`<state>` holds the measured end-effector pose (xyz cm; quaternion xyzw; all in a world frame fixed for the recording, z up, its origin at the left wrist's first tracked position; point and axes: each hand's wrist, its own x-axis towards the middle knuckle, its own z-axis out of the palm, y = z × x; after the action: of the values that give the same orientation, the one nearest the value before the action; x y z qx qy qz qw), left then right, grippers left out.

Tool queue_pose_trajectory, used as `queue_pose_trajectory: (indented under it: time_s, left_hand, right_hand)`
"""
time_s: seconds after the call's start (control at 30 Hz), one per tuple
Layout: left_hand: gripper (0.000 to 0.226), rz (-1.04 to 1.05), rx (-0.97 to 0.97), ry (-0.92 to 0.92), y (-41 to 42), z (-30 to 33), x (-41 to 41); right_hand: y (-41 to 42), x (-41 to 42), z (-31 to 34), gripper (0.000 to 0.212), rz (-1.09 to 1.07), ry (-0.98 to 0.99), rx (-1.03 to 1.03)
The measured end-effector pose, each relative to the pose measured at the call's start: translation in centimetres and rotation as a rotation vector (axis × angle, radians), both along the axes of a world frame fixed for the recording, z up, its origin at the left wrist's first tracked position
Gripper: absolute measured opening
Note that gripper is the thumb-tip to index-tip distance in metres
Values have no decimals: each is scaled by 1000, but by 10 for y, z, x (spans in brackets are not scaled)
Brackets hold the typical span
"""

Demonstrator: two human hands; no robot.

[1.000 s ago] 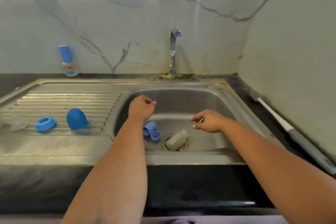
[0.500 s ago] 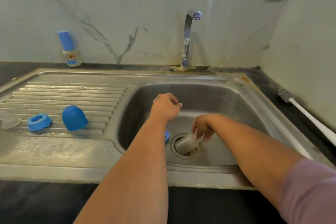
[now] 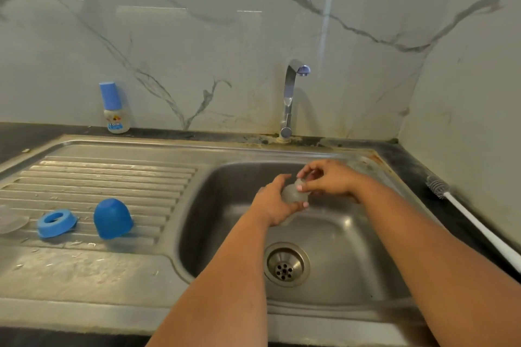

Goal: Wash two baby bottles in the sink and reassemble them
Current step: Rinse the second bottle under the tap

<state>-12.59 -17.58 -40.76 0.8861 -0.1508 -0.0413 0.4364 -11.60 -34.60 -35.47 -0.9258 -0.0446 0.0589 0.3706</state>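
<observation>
A: Translucent bottle body (image 3: 293,195) at frame centre, over the steel sink basin (image 3: 222,214). Left hand (image 3: 277,203) wraps it from below, fingers curled round. Right hand (image 3: 327,180) pinches at its top end; what it pinches is blurred, cannot tell.

B: Second bottle?

A: Assembled bottle with blue cap (image 3: 114,108) upright on the dark counter (image 3: 17,135), upper left, against the marble wall (image 3: 197,36).

B: Surface?

A: Ribbed drainboard (image 3: 112,177) left of the basin. On it: blue domed cap (image 3: 112,218), blue ring (image 3: 55,222) just left of it, apart, and a clear piece (image 3: 11,220) at the left edge, cut off.

B: Basin contents?

A: Only the drain strainer (image 3: 286,265), lower centre, below the hands. Tap (image 3: 291,98) behind the basin. Bottle brush (image 3: 465,217) lies on the counter at right edge.
</observation>
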Motion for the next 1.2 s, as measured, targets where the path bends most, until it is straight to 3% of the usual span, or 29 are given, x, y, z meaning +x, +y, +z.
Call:
queue_pose_trajectory:
  time_s: [0.07, 0.13, 0.23, 0.33, 0.43, 0.6, 0.67, 0.77, 0.87, 0.93, 1.1, 1.2]
  left_hand:
    - [58, 100, -112, -11, 1, 1, 6]
    - [50, 242, -245, 21, 2, 2, 9]
    - [52, 408, -573, 174, 7, 3, 14]
    - [42, 356, -939, 442, 10, 10, 16]
    - [37, 351, -1091, 485, 12, 12, 16]
    - [36, 478, -1076, 462, 13, 0, 34]
    - [36, 488, -1058, 467, 11, -1, 37]
    - [38, 454, -1048, 473, 7, 1, 32]
    - [39, 417, -1030, 438, 7, 0, 26]
    - [38, 400, -990, 395, 8, 2, 28]
    - [50, 372, -1149, 402, 9, 7, 47]
    - [48, 345, -1166, 430, 6, 5, 60]
  right_hand:
    - [7, 9, 5, 22, -11, 5, 223]
    - [13, 27, 8, 23, -118, -51, 384]
    - [14, 63, 13, 40, -227, -192, 166]
    - [20, 93, 18, 59, -267, -183, -41]
    - [29, 110, 20, 68, -247, -176, -136]
    - [33, 126, 9, 88, -94, -218, -380]
    - [31, 133, 8, 90, -38, -211, -390]
    - [22, 131, 9, 81, -58, -192, -131]
    - [5, 105, 4, 69, -243, -223, 300]
    - [-3, 88, -4, 54, -364, -203, 474]
    - [3, 43, -20, 39, -545, -243, 596]
    - [15, 18, -32, 46, -712, -355, 448]
